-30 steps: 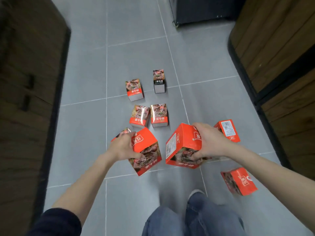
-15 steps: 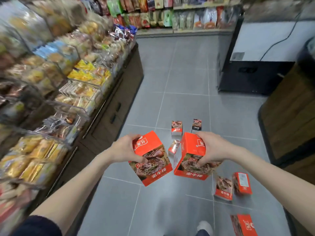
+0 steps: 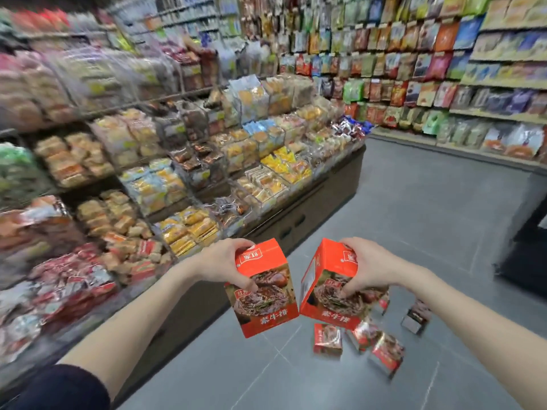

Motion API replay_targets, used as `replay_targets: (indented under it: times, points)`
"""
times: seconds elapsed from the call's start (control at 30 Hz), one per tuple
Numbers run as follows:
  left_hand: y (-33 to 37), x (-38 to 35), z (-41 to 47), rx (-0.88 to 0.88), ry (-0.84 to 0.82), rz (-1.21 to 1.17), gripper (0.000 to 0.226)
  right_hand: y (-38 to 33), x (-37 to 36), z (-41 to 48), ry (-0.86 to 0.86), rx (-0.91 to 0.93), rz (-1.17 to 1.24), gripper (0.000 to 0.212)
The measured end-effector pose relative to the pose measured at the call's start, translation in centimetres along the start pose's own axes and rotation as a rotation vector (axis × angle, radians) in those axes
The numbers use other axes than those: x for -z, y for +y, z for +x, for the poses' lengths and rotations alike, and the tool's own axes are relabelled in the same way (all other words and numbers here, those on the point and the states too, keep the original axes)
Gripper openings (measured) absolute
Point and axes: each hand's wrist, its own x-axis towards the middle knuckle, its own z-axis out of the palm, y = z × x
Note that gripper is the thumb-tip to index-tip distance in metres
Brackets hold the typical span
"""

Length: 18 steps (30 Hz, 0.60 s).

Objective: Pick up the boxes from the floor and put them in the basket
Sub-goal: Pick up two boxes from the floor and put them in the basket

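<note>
My left hand (image 3: 226, 263) grips a red box with a food picture (image 3: 265, 294) by its top, held in the air in front of me. My right hand (image 3: 365, 269) grips a second red box (image 3: 324, 294) the same way, just right of the first; their lower corners almost touch. Several more red boxes lie on the grey floor below, among them one (image 3: 328, 338) under the held pair, one (image 3: 386, 355) further right and a darker one (image 3: 416, 318). No basket is in view.
A tiered display (image 3: 183, 161) full of snack packets runs along the left, its dark wooden base (image 3: 299, 223) bordering the aisle. Wall shelves of bagged snacks (image 3: 414, 69) fill the back. A dark cabinet (image 3: 529, 250) stands at the right. Grey tiled floor (image 3: 414, 202) stretches ahead.
I have risen and turned my head left and up; the view went from the floor to the shelves. Both hands lifted their boxes higher, and the floor boxes now lie low right.
</note>
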Motion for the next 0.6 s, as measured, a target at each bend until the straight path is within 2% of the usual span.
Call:
replay_targets:
  times: [0.1, 0.3, 0.6]
  points:
    - [-0.5, -0.4, -4.7, 0.092, 0.084, 0.006, 0.101, -2.4, 0.4, 0.5, -0.032, 0.118, -0.007, 0.091]
    - [-2.3, -3.0, -16.7, 0.345, 0.309, -0.018, 0.106, -9.8, -1.7, 1.0, -0.169, 0.347, -0.100, 0.107]
    - [-4.8, -7.8, -38.1, 0.784, 0.578, -0.107, 0.103, -27.2, -8.2, -3.0, -0.358, 0.772, -0.173, 0.115]
